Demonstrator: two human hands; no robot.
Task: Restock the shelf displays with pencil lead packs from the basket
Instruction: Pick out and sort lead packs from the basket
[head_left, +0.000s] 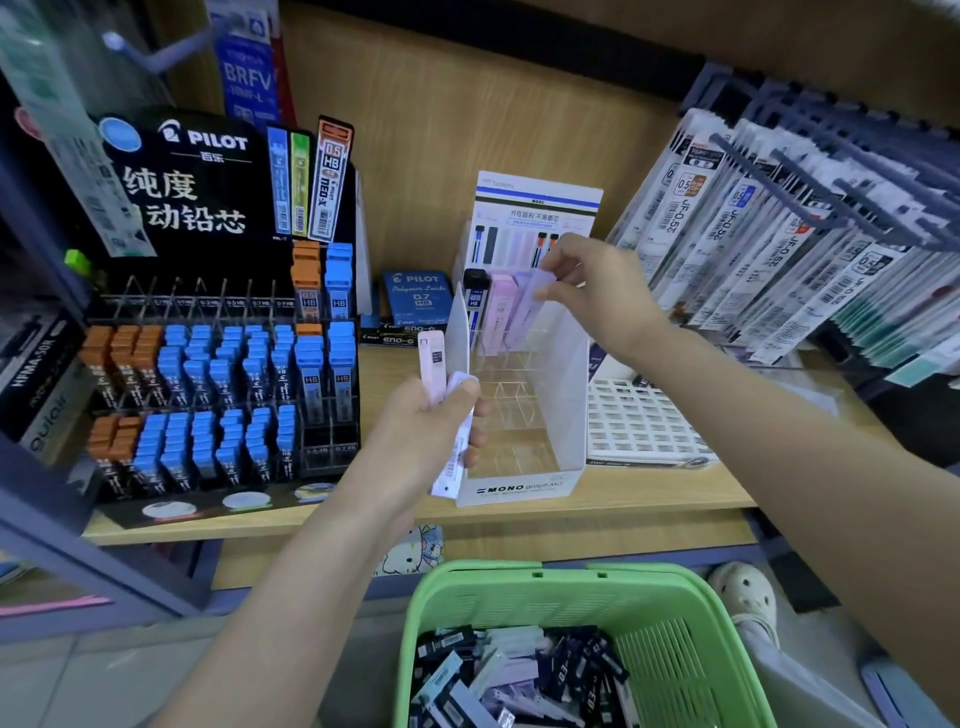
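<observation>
A white MONO display stand (561, 447) with clear compartments sits on the wooden shelf. Its back row holds a black pack (475, 296) and a pink pack (500, 306). My right hand (597, 291) pinches a lilac lead pack (530, 306) by its top, in the back row beside the pink one. My left hand (431, 421) grips two packs, one pink (432, 364) and one lilac (457, 457), just left of the stand. The green basket (660, 618) below holds several loose lead packs (514, 675) in black, lilac and pale blue.
A black Pilot display (208, 332) with orange and blue lead cases fills the shelf's left. Blue Pilot boxes (415, 296) stand behind the stand. Hanging refill packs (789, 249) crowd the right, above a white grid tray (634, 426). A shoe (745, 597) shows beside the basket.
</observation>
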